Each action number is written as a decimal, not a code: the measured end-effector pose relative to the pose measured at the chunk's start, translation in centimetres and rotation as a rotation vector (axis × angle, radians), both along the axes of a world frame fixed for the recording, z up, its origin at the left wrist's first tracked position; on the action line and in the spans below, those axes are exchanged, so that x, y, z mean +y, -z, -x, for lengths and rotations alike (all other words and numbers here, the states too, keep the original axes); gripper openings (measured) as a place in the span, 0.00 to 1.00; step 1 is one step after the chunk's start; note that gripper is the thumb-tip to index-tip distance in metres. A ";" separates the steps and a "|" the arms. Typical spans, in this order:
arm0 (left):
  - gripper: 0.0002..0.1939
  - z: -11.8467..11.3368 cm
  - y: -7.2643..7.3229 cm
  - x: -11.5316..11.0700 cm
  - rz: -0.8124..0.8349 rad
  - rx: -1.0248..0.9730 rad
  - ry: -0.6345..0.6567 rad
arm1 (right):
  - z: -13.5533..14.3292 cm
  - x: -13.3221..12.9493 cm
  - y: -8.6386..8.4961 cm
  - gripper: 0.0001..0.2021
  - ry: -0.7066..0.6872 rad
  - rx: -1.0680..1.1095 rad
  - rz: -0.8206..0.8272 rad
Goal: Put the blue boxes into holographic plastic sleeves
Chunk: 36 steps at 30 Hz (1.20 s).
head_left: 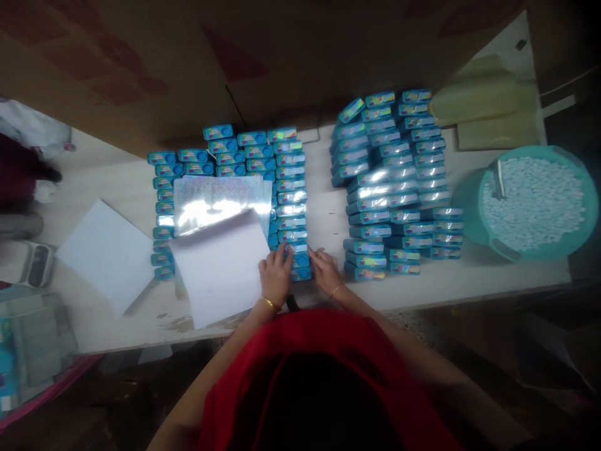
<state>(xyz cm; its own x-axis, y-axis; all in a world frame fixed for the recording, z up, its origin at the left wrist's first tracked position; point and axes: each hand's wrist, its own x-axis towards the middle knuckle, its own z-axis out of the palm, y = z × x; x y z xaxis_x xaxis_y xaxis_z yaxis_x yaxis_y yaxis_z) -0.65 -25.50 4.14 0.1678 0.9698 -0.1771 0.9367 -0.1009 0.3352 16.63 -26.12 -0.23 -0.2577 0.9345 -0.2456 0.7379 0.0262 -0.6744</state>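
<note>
- Nearest the camera, the left hand [275, 275] and the right hand [325, 270] meet at the near end of a row of small blue boxes [292, 200]. Fingers rest on the nearest box [300, 260]; whether either hand truly grips it, I cannot tell.
- Just left of the hands, a white sheet [220, 275] lies tilted over the box block and overhangs the bench [469, 282] edge. A nudge from the left wrist could, I judge, slide it off.
- Under its far edge sits a shiny foil sheet [220, 200].
- Farther right, a second stack of boxes [394, 181] leans unevenly; a bump might topple it.
- Beyond, a teal basin of white pieces [535, 200] stands near the bench edge.
</note>
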 end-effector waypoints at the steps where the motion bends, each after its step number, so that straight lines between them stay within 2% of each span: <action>1: 0.23 -0.1 0.0 -0.1 0.001 -0.002 0.011 | -0.1 0.0 0.2 0.27 -0.054 -0.050 0.011; 4: 0.19 0.6 -1.4 1.1 -0.027 -0.114 0.052 | -0.6 0.7 0.3 0.27 -0.115 -0.178 0.031; 7: 0.13 4.2 -4.6 4.8 -0.185 -0.300 0.048 | 0.1 3.3 -0.9 0.25 0.038 -0.143 -0.072; 8: 0.13 6.2 -5.7 6.4 -0.285 -0.335 -0.017 | 0.9 4.6 -1.8 0.25 0.087 -0.086 -0.136; 9: 0.12 8.4 -6.7 8.1 -0.377 -0.344 -0.137 | 1.9 6.0 -2.9 0.25 0.109 -0.014 -0.202; 11: 0.11 13.0 -7.7 11.2 -0.421 -0.326 -0.326 | 4.8 9.0 -5.3 0.24 0.072 0.121 -0.318; 13: 0.11 16.8 -7.3 13.2 -0.304 -0.246 -0.377 | 8.2 11.6 -7.5 0.23 -0.049 0.193 -0.391; 14: 0.11 18.1 -6.6 13.5 -0.218 -0.189 -0.341 | 9.9 12.5 -8.4 0.22 -0.126 0.197 -0.405; 16: 0.10 19.3 -4.7 13.1 -0.056 -0.082 -0.203 | 12.7 13.5 -9.3 0.19 -0.296 0.156 -0.385; 18: 0.09 19.1 -2.9 11.6 0.030 0.008 -0.088 | 14.5 13.3 -8.7 0.16 -0.443 0.074 -0.327; 20: 0.10 18.2 -1.7 10.0 0.032 0.095 -0.069 | 15.3 12.2 -7.1 0.13 -0.531 -0.008 -0.281; 23: 0.15 17.2 -0.9 8.5 -0.001 0.190 -0.100 | 15.1 10.3 -4.1 0.15 -0.547 -0.087 -0.275; 26: 0.17 17.3 -0.4 8.6 -0.016 0.206 -0.075 | 14.7 9.3 -2.2 0.18 -0.542 -0.090 -0.286; 31: 0.18 17.9 0.3 8.7 -0.078 0.197 0.004 | 14.6 9.3 -1.7 0.20 -0.546 -0.079 -0.288; 36: 0.20 17.4 0.6 7.7 -0.081 0.150 0.007 | 14.7 9.2 -1.9 0.20 -0.533 -0.075 -0.270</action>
<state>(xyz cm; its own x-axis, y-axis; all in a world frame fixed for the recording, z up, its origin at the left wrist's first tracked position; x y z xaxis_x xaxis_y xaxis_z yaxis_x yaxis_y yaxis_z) -18.04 -17.85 3.58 0.1523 0.9808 -0.1221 0.9749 -0.1288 0.1817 1.92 -16.89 1.69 -0.6990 0.7131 -0.0537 0.6216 0.5687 -0.5387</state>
